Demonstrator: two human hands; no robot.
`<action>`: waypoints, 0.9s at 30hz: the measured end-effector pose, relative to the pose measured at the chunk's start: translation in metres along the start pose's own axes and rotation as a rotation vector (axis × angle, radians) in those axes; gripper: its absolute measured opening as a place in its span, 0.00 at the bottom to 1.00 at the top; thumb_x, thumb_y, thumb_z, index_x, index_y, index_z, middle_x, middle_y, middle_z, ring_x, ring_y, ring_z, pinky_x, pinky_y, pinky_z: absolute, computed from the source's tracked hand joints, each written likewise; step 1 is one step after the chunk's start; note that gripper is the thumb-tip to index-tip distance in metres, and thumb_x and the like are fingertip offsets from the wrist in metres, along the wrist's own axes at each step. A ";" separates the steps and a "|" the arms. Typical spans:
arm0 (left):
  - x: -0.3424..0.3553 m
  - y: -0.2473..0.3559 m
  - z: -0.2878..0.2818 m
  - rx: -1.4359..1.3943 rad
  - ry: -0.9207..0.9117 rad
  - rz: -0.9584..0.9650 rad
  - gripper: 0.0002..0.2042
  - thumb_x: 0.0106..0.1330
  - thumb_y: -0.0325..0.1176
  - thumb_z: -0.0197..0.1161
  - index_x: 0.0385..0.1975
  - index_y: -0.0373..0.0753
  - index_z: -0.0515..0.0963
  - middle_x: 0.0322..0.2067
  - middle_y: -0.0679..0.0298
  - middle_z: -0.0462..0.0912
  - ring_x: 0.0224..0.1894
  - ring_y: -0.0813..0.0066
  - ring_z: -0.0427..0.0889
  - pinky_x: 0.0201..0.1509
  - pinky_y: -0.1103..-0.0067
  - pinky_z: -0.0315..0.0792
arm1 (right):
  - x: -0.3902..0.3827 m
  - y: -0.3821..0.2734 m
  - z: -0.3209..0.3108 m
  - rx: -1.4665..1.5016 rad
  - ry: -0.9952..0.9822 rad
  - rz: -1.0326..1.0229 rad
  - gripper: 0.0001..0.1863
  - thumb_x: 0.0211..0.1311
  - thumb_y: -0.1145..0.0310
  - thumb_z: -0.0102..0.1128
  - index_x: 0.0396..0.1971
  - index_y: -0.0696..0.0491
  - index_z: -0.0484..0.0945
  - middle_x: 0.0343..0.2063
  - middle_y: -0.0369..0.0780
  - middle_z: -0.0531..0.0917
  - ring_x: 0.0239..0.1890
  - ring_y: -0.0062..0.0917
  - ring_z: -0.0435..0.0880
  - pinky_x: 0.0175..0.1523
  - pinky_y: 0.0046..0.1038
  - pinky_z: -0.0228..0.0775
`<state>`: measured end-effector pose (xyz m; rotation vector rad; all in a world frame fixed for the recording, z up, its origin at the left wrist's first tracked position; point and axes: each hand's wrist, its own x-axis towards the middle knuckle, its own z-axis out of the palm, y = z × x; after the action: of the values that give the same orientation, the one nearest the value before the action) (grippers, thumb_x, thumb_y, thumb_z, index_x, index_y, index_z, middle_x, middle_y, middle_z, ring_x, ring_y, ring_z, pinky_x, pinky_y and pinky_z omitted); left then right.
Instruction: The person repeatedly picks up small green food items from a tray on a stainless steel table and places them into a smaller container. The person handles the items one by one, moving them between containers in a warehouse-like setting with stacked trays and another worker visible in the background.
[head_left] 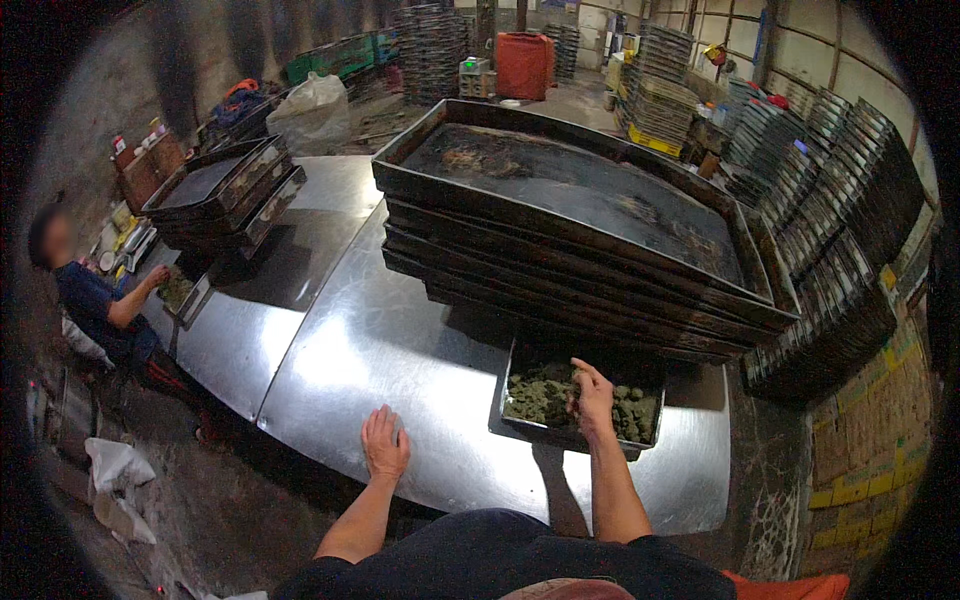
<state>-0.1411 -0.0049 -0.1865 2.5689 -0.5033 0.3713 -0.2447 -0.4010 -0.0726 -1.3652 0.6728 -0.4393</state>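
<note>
On the metal table, my left hand lies palm down with its fingers together, curved over a small grey lump that shows beside the thumb. My right hand reaches over a shallow dark tray in front of me. Its fingers are bent together round a bit of the grey-green, crumbly, dough-like mass; the fingers partly hide that bit. More clumps of the mass fill the tray on both sides of the hand.
Just beyond the tray rises a stack of large dark baking trays. A smaller tray stack stands far left, beside a co-worker handling a tray. Tall stacks of trays line the right. A white sack stands behind.
</note>
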 end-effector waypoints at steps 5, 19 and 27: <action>0.000 -0.001 0.000 0.002 0.006 -0.005 0.20 0.63 0.34 0.60 0.54 0.33 0.78 0.65 0.54 0.71 0.70 0.55 0.63 0.75 0.59 0.50 | 0.006 0.011 0.005 -0.419 -0.004 -0.133 0.23 0.67 0.72 0.51 0.62 0.53 0.75 0.33 0.42 0.86 0.23 0.22 0.81 0.29 0.28 0.76; -0.002 0.005 -0.007 0.002 -0.008 -0.007 0.20 0.65 0.33 0.59 0.55 0.34 0.77 0.66 0.54 0.69 0.71 0.56 0.61 0.76 0.59 0.48 | -0.008 -0.027 0.006 -0.399 0.202 -0.073 0.36 0.74 0.43 0.47 0.15 0.59 0.76 0.11 0.35 0.72 0.13 0.19 0.66 0.20 0.28 0.58; -0.004 0.001 -0.001 0.000 -0.004 0.025 0.21 0.65 0.34 0.58 0.57 0.34 0.75 0.67 0.54 0.68 0.72 0.55 0.59 0.76 0.58 0.48 | -0.002 0.002 -0.008 -0.173 0.111 -0.070 0.24 0.72 0.48 0.52 0.28 0.55 0.79 0.21 0.35 0.78 0.17 0.19 0.71 0.23 0.24 0.64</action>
<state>-0.1448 -0.0036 -0.1863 2.5662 -0.5374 0.3754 -0.2517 -0.4048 -0.0751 -1.5395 0.7696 -0.5255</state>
